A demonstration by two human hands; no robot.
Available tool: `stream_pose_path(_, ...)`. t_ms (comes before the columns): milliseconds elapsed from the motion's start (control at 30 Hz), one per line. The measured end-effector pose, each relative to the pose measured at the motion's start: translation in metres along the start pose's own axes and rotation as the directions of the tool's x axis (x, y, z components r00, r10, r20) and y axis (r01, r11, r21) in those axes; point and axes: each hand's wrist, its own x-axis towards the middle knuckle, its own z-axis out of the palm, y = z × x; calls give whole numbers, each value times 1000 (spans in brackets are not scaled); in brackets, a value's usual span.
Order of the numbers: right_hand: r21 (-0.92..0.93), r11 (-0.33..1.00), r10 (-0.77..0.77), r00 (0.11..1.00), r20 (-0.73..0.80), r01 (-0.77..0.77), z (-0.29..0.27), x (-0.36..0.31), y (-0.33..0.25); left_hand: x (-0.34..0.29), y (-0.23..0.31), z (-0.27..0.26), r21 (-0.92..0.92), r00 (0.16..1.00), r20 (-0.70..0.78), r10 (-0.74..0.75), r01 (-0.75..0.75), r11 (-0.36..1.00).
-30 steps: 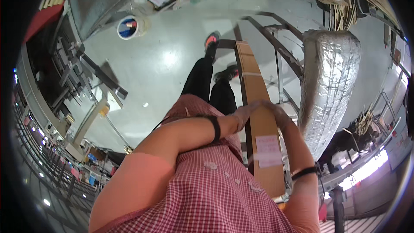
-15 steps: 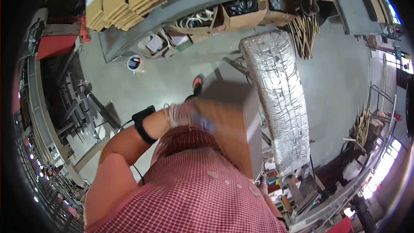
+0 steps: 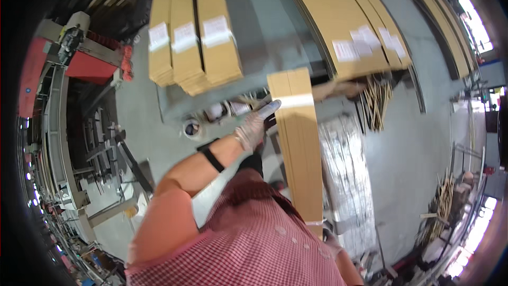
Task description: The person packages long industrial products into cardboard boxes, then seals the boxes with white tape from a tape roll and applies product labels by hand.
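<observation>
A long, narrow bundle of flat brown cardboard strips, with a white band around its far part, is held in front of my body. My left hand, in a whitish glove, grips its left edge near the band. A slim bluish-white shape lies along those fingers against the edge; I cannot make out what it is. At the near end, my gloved right hand holds the bundle's right side, its fingers partly hidden. A black strap circles my left forearm.
Ahead is a grey table bearing stacks of banded cardboard on the left and wider cardboard on the right. A silver-wrapped long package lies right of me. Wooden sticks and a white bucket stand below the table.
The bundle has swung up and forward, its far end now near the table's edge. My left arm has stretched forward with it, and the table appears closer.
</observation>
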Motion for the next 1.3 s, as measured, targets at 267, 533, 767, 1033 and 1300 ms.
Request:
stream_pose_path(267,285,730,-608,781,-144,621,-108,149,-417,-22,-94,17,-178,895,171,-412,440,880)
stream_pose_path(533,-98,541,-778,452,-437,836,-166,179,-385,75,-22,-67,-353,927,-355,-120,-14,935)
stream_pose_path(767,456,882,141,858,-494,117,-305,250,-146,79,-35,4,-565,845,-457,-279,-33,824)
stream_pose_path(1033,444,849,-134,930,-342,286,-314,259,-168,235,12,107,155,920,-391,35,28,988)
stream_pose_path(1300,-277,956,-280,578,-766,96,-297,199,-248,290,24,68,890,781,-410,472,230,394)
